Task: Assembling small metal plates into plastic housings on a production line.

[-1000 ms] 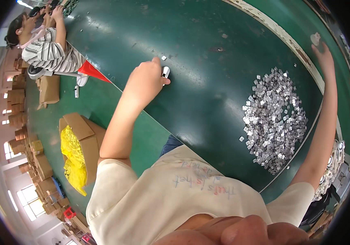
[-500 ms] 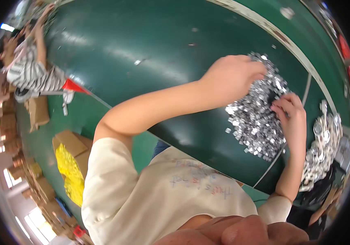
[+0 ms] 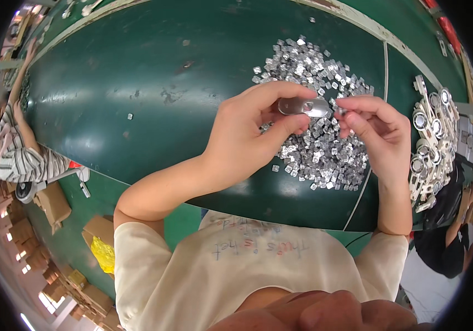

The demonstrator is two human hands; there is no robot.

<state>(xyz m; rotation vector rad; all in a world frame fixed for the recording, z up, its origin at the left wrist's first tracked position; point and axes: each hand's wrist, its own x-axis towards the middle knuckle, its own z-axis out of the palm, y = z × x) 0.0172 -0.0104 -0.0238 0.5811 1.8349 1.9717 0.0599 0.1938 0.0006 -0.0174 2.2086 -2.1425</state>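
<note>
While the left hand (image 3: pixel 242 129) gripped an oval metal piece (image 3: pixel 294 106) in its fingers, toward two o'clock from centre, the right hand (image 3: pixel 384 132) pinched a small silver block (image 3: pixel 341 111) just off the piece's three o'clock end, above heaped similar blocks (image 3: pixel 330 160) on the green worktop (image 3: pixel 164 129).

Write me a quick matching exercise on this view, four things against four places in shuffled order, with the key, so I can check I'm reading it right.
Things
1. Oblong metal part
2. Heap of small silver pieces
3. White parts with round discs
4. Yellow plastic

Places
A. Right of the pale line across the table
B. At a cardboard box, lower left of the picture
C. Held in the left hand
D. Spread on the table, left of the pale line

Right pairs: 1-C, 2-D, 3-A, 4-B
</note>
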